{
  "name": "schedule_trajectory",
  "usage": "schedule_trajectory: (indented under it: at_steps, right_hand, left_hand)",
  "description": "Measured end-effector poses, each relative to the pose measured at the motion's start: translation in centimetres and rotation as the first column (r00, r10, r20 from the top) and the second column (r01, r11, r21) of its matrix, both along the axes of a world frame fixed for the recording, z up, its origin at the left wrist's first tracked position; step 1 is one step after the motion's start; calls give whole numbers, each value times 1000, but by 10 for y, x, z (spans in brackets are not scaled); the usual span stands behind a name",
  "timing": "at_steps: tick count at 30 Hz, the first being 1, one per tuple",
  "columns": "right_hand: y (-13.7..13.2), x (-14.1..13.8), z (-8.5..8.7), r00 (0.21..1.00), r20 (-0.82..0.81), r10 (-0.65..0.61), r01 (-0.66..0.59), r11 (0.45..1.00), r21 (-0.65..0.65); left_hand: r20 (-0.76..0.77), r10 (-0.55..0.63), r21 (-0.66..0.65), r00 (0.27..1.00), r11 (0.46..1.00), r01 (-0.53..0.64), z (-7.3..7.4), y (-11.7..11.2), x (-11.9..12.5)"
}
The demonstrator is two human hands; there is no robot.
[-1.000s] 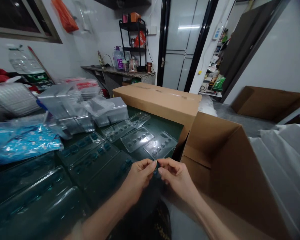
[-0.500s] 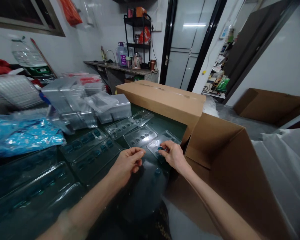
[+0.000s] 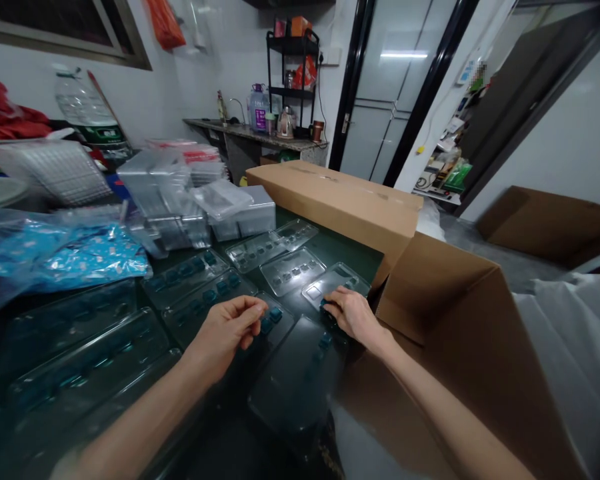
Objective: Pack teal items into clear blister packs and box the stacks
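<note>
Right hand (image 3: pixel 353 313), just right of centre: thumb and fingers nearly closed, pinching a small teal piece (image 3: pixel 324 303) at the lower edge of the right-hand clear tray (image 3: pixel 341 273); whether the piece is seated in a cell, cannot tell, fingers cover it. Left hand (image 3: pixel 233 327), centre-left: thumb and forefinger tips together, other fingers curled; cannot tell if anything is between them. It is over a tray with teal blocks (image 3: pixel 276 315) showing at the fingertips.

Containers: middle clear tray (image 3: pixel 291 272) has a row of clear-looking cells; back tray (image 3: pixel 253 252) similar. Two trays left of centre hold rows of teal cubes (image 3: pixel 227 287). Front tray (image 3: pixel 295 380), lower centre, shows teal near its upper right corner. More long trays (image 3: pixel 90 363) lower left, with teal in rows. Stacked clear packaging (image 3: pixel 155 187) upper left of centre; blue patterned bag (image 3: pixel 97 253) at left edge. Open cardboard box (image 3: pixel 445 287) lower right, brown inner walls showing; taped carton (image 3: pixel 330 190) behind the trays.

Surface: dark green tabletop (image 3: pixel 353 247), glossy.

Room: stone counter (image 3: pixel 243 130) top centre with kettle (image 3: pixel 285 125) and purple-labelled jug (image 3: pixel 259 112); black rack (image 3: pixel 293 45); frosted door (image 3: pixel 387 87); orange-red bag (image 3: pixel 165 27) upper left; white sheeting (image 3: pixel 570 333) far right.
</note>
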State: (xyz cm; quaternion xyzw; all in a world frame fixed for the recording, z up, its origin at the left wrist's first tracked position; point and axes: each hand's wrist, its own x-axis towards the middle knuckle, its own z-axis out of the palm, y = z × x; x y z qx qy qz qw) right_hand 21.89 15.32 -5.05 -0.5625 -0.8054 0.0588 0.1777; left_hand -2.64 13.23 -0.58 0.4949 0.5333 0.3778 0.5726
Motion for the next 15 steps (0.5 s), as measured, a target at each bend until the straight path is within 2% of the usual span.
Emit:
schedule_trajectory:
  at_steps: [3,9,15]
  right_hand:
    - [1,1,1,998,38,48,-47,998,-30]
    - [5,-2,9,983,113,141,-133,988,-76]
    - [17,-11,19,961,144,237,-226,970,-89]
  left_hand:
    - [-49,-3,68,999,998,6,3,-4,-4]
    - [-262,36,186,964,983,14,5,-15,-20]
    - [-288,50,229,956,973,18,13,-40,-45]
